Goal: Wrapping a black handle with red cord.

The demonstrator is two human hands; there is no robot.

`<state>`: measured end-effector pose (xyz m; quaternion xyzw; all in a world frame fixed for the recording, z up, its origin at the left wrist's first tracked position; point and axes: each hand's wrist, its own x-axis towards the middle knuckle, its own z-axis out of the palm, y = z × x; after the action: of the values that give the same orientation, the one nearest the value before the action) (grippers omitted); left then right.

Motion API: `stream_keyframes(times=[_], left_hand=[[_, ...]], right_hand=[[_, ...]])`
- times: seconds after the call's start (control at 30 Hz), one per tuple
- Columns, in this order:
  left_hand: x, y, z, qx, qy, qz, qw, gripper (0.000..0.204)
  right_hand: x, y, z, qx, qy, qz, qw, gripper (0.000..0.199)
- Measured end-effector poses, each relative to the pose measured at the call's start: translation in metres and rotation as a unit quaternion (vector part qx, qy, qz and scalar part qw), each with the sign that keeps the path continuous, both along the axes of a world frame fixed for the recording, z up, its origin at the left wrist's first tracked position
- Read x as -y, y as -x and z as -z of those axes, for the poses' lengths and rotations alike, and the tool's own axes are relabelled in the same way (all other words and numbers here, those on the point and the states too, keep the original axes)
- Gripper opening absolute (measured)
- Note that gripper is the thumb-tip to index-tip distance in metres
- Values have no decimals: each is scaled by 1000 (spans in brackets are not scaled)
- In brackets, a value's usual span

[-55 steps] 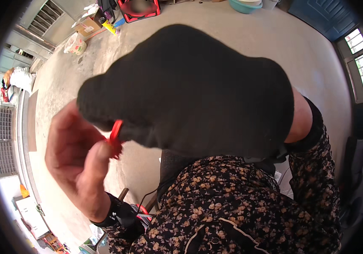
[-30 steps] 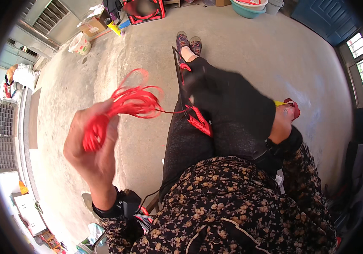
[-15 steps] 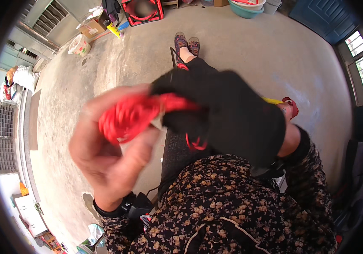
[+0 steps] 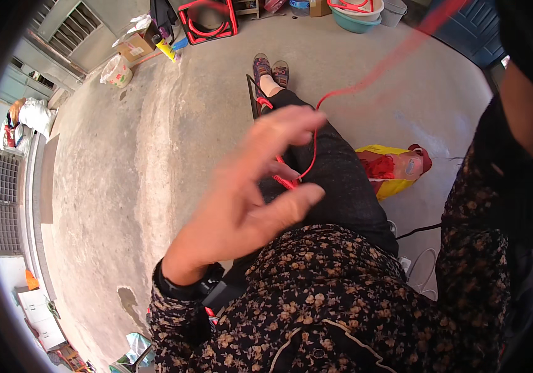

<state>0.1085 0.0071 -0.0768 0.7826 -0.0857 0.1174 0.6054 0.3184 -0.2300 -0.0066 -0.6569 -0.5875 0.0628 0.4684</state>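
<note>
Over my lap, my left hand (image 4: 248,193) is slightly blurred, thumb and fingers spread in a C shape with nothing gripped. Beyond its gap lies a small red ridged piece (image 4: 285,182) on the dark trousers. Thin red cord (image 4: 314,149) rises from there and runs, smeared by motion, to the upper right edge. My right arm is lifted to that side; only part of my right hand (image 4: 528,50), in a black glove, shows at the rim, its fingers hidden. Whether it holds the cord I cannot see.
A yellow and red bag (image 4: 386,168) with red material lies right of my legs. White cable (image 4: 427,273) is beside my right hip. Farther off stand a patterned bucket (image 4: 116,71), a cardboard box (image 4: 134,48), a red-black frame (image 4: 209,25) and a teal basin (image 4: 355,23).
The red bundle has left my left hand, which has opened and moved right. My gloved right hand has swung up to the upper right, and the red cord now stretches that way.
</note>
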Motion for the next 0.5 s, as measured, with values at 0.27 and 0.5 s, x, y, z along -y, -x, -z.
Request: stream_keyframes(times=[0.27,0.5], left_hand=[[-41,15,-12,-29,151,-145,977,43],[-45,23,-21,75,116,-221,965,46]], right_hand=[[-65,48,-18,101,47,48,993,25],[-134,64,32,321,-133,-6,938,24]])
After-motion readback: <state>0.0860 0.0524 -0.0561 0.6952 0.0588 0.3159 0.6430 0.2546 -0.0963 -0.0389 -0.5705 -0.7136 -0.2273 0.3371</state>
